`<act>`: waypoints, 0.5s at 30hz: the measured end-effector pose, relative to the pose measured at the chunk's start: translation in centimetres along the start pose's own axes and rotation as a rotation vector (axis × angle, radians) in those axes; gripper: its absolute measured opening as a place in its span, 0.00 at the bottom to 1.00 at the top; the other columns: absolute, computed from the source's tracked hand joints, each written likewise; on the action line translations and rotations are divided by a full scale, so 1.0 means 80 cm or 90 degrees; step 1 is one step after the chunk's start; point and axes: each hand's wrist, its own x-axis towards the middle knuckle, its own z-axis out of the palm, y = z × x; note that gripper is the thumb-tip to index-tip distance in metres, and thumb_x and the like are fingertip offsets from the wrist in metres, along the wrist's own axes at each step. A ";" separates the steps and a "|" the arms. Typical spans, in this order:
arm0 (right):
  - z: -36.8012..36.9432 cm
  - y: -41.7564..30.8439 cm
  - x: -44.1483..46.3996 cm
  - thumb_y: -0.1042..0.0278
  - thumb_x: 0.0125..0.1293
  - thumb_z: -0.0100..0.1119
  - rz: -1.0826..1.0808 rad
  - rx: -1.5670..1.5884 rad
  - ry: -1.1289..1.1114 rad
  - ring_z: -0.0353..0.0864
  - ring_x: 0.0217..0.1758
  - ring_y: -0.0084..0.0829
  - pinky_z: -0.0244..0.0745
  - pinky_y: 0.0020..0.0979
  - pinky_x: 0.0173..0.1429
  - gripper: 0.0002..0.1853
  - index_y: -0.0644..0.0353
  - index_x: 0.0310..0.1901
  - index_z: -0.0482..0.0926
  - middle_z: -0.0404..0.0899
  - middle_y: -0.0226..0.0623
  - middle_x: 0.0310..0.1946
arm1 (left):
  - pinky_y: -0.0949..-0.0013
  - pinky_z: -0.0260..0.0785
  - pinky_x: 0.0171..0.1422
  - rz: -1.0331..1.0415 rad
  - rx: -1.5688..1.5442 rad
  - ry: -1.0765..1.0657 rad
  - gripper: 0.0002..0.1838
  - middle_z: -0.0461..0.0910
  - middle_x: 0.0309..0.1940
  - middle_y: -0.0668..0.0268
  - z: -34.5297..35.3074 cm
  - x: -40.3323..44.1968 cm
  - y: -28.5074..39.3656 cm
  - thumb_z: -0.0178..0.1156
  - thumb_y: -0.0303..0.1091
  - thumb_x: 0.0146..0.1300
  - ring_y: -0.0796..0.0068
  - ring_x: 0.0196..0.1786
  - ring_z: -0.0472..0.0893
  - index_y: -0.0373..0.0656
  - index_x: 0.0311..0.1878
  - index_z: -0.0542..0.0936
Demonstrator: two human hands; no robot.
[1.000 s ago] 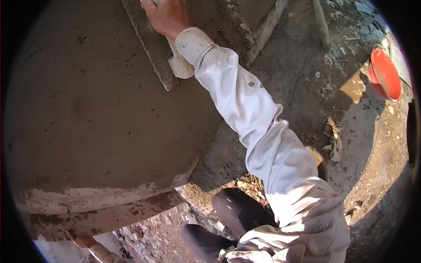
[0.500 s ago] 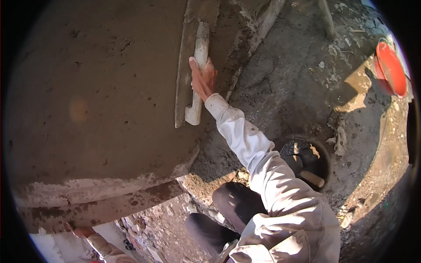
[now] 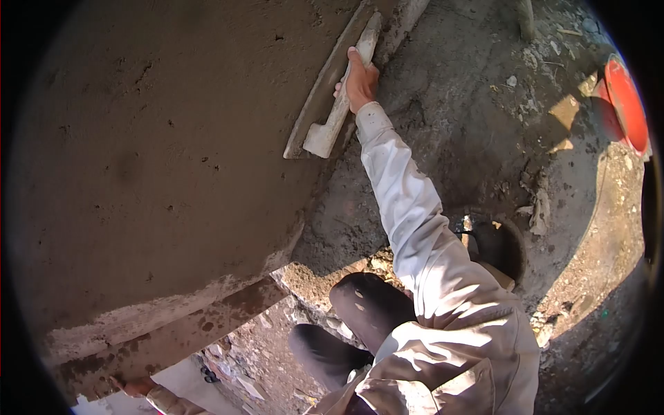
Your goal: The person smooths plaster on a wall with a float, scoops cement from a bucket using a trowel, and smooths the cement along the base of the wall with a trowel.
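Observation:
My right hand (image 3: 360, 81) is closed round the pale handle of a long plastering float (image 3: 322, 140). The float's blade lies slantwise against a wide surface of smooth grey-brown mortar (image 3: 173, 180), near its right edge. Small pits mark the mortar here and there. At the lower left, my left hand (image 3: 138, 386) is partly in view with a finger stretched out. It touches or lies very near a wet-stained board (image 3: 235, 308) along the mortar's lower edge; the other fingers are hard to make out.
Beside my right sleeve sits a dark round bucket (image 3: 508, 245), partly hidden, with a wooden handle (image 3: 499, 275) in it. A red basin (image 3: 626, 104) stands tilted at the far right. Rubble (image 3: 256, 346) covers the ground by my knees (image 3: 366, 304). A post (image 3: 527, 19) shows at the top.
My right hand has moved the float up and to the right, turning it from nearly upright to a slant. The view has shifted slightly; my left hand stays by the board.

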 end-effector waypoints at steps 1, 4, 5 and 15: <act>-0.004 0.001 -0.002 0.42 0.65 0.60 0.029 0.017 0.008 0.73 0.17 0.33 0.74 0.35 0.19 0.31 0.68 0.49 0.69 0.73 0.44 0.30 | 0.45 0.73 0.65 0.001 0.009 0.007 0.27 0.72 0.64 0.54 0.001 -0.002 0.001 0.48 0.45 0.70 0.53 0.62 0.75 0.38 0.65 0.73; 0.009 0.031 -0.046 0.43 0.65 0.61 0.003 0.012 0.017 0.75 0.18 0.34 0.74 0.36 0.20 0.31 0.68 0.51 0.72 0.76 0.44 0.30 | 0.47 0.76 0.63 0.029 0.012 0.006 0.26 0.71 0.64 0.55 -0.009 0.011 -0.004 0.46 0.43 0.71 0.55 0.59 0.76 0.38 0.66 0.73; 0.016 0.040 -0.074 0.44 0.65 0.61 -0.017 0.000 0.003 0.76 0.19 0.34 0.74 0.36 0.20 0.30 0.69 0.51 0.73 0.77 0.44 0.29 | 0.47 0.76 0.63 0.042 0.013 0.000 0.26 0.72 0.64 0.56 -0.012 0.021 -0.011 0.46 0.43 0.71 0.56 0.58 0.76 0.39 0.66 0.73; -0.010 0.050 -0.053 0.39 0.65 0.59 0.046 -0.036 0.007 0.78 0.26 0.36 0.76 0.35 0.24 0.39 0.72 0.59 0.66 0.77 0.48 0.43 | 0.42 0.69 0.68 0.049 0.012 0.049 0.27 0.70 0.66 0.54 0.010 -0.013 0.002 0.51 0.46 0.69 0.50 0.65 0.72 0.42 0.66 0.74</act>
